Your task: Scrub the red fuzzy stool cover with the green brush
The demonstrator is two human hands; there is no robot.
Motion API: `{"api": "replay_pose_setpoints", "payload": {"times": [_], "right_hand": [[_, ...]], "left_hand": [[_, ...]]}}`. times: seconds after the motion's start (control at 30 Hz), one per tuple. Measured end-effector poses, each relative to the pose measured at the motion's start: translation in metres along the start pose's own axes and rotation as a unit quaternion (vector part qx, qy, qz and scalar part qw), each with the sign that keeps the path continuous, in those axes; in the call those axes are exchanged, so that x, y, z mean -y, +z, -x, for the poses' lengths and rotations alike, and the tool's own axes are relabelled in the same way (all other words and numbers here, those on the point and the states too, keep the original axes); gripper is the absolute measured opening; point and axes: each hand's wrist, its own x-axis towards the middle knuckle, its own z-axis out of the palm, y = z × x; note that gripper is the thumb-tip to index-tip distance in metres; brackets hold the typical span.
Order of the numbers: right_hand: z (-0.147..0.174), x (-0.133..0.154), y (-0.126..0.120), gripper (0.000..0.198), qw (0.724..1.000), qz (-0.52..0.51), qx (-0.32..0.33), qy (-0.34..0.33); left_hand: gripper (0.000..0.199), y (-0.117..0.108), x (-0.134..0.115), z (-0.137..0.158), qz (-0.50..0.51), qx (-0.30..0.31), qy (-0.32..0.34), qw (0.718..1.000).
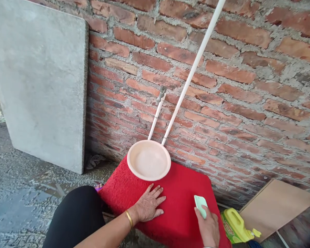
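A red cloth is spread over a flat support in front of me, its left part rougher in texture than its right. My left hand lies palm down on it with fingers spread, a gold bangle at the wrist. In my right hand, near the cloth's right side, is a mint-green scrubbing brush with a flat, rounded back; its underside is hidden. A pale pink basin stands at the cloth's far edge, beyond my left hand.
A brick wall rises behind, with a tap on a white pipe and a longer white pipe. At left a grey slab leans over wet ground. On the right are a yellow jug and a brown board.
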Motion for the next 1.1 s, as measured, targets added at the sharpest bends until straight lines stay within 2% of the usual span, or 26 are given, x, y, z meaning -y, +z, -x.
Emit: {"api": "replay_pose_setpoints", "payload": {"times": [0.1,0.17,0.27,0.33,0.4,0.57,0.63,0.7,0.9,1.0,1.1], "right_hand": [[0.006,0.003,0.0,0.065,1.0,0.005,0.003,-0.006],[0.023,0.027,0.013,0.059,0.997,-0.037,0.021,-0.066],[0.049,0.068,0.037,0.047,0.978,-0.087,0.042,-0.187],[0.057,0.077,0.045,0.042,0.968,-0.086,0.046,-0.233],[0.051,0.065,0.042,0.044,0.971,-0.066,0.04,-0.226],[0.013,-0.005,0.008,0.066,0.997,0.015,-0.007,-0.074],[0.009,-0.015,-0.001,0.069,0.999,0.028,-0.017,-0.041],[0.017,-0.004,0.001,0.065,0.998,0.009,-0.013,-0.053],[0.06,0.07,0.035,0.041,0.976,-0.083,0.051,-0.195],[0.061,0.065,0.037,0.041,0.975,-0.071,0.063,-0.201],[0.049,0.033,0.024,0.047,0.986,-0.033,0.041,-0.16]], "left_hand": [[0.061,0.004,0.001,0.0,-0.003,-0.007,0.003,1.0],[0.062,0.006,0.002,0.0,-0.008,-0.017,0.002,1.0],[0.065,0.007,0.002,0.001,-0.009,-0.022,0.003,1.0],[0.065,0.006,0.002,0.001,-0.007,-0.018,0.003,1.0],[0.064,0.004,0.001,0.001,-0.003,-0.011,0.001,1.0],[0.064,0.003,-0.001,0.0,0.009,-0.008,-0.006,1.0],[0.064,0.003,-0.001,0.0,0.01,-0.008,-0.006,1.0],[0.064,0.001,-0.001,0.0,0.014,-0.006,-0.006,1.0],[0.064,-0.006,-0.003,0.001,0.025,0.008,-0.013,1.0],[0.063,-0.007,-0.004,0.0,0.02,0.006,-0.011,1.0],[0.064,-0.005,-0.005,-0.001,0.017,-0.001,-0.011,1.0]]}}
